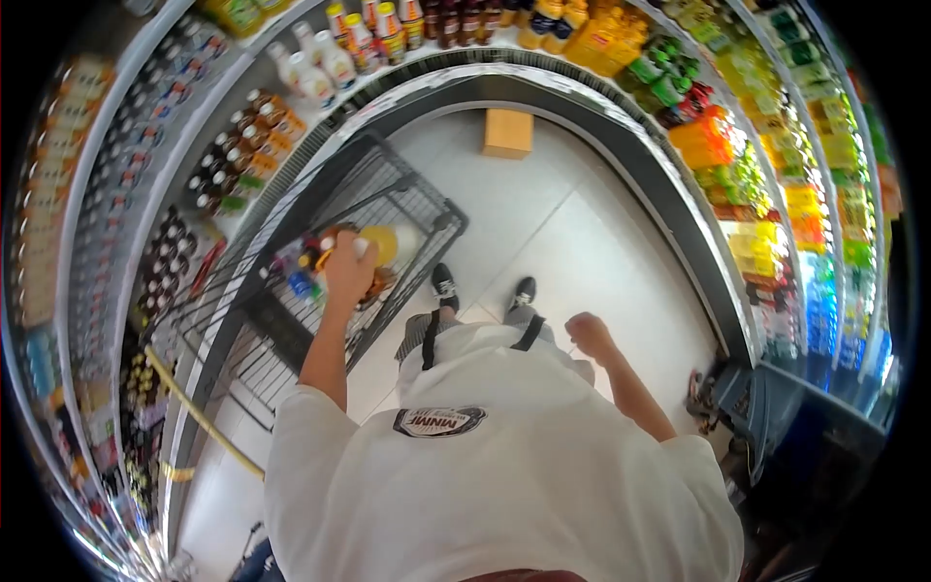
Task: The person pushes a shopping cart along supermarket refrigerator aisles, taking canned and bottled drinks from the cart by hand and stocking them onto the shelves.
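Observation:
My left hand [349, 267] reaches down into the black wire shopping cart [441, 218]. Its fingers curl round what looks like a bottle [335, 233], mostly hidden by the hand. Against that hand lies a bottle with yellow contents [380, 244] and a pale end. Several smaller bottles with blue and dark parts [301, 281] are on the other side of it. My right hand [589, 336] hangs beside my body above the floor, closed in a loose fist, with no object showing in it.
Shelves of drinks curve around me, with white bottles [310, 73] and orange bottles [606, 44] ahead. A cardboard box [508, 133] sits on the tiled floor by the shelf base. A yellow strip [204, 412] crosses at left. Dark grey equipment [766, 412] stands at right.

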Action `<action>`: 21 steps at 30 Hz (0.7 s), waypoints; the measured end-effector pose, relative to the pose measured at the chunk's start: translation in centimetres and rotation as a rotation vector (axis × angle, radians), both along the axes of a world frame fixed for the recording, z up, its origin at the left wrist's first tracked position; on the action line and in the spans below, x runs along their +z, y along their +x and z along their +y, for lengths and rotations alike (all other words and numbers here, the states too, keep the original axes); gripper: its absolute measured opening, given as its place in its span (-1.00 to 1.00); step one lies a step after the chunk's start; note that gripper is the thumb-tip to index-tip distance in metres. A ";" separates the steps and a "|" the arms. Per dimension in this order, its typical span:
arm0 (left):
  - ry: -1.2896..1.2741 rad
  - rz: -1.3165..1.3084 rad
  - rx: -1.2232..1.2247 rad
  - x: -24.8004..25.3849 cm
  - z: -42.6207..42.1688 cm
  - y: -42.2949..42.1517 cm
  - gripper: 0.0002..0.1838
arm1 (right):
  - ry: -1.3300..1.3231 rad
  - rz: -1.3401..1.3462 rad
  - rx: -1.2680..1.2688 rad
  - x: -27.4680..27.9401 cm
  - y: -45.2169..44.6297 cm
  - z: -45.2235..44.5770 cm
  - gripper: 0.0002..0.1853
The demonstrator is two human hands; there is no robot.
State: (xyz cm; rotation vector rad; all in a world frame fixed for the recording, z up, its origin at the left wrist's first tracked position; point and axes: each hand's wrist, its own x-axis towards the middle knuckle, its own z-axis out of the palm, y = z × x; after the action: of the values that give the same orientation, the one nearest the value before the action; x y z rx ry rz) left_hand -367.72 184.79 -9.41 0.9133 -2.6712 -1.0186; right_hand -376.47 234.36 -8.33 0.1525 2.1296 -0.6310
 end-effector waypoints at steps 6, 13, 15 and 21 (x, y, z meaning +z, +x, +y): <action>0.198 0.251 0.076 16.8 -1.0 -0.7 -0.70 | -0.514 -0.142 0.024 4.2 -6.0 -12.4 -0.48; 0.745 0.862 0.117 25.0 -0.2 -2.1 -0.81 | -1.200 -0.751 0.165 12.1 -8.4 -23.4 -0.13; 0.898 0.963 0.074 25.5 0.4 -3.3 -0.81 | -1.226 -0.916 0.243 15.5 -8.5 -24.0 -0.02; 1.289 1.145 0.144 27.1 3.7 -6.0 -0.55 | -1.227 -0.134 0.351 22.0 -6.2 -22.3 -0.26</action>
State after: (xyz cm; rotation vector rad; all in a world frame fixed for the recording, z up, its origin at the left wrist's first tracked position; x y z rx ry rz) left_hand -373.77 188.45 17.69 0.3179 -0.8564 -2.2657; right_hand -382.69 212.07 13.70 -0.7987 1.2773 -1.5065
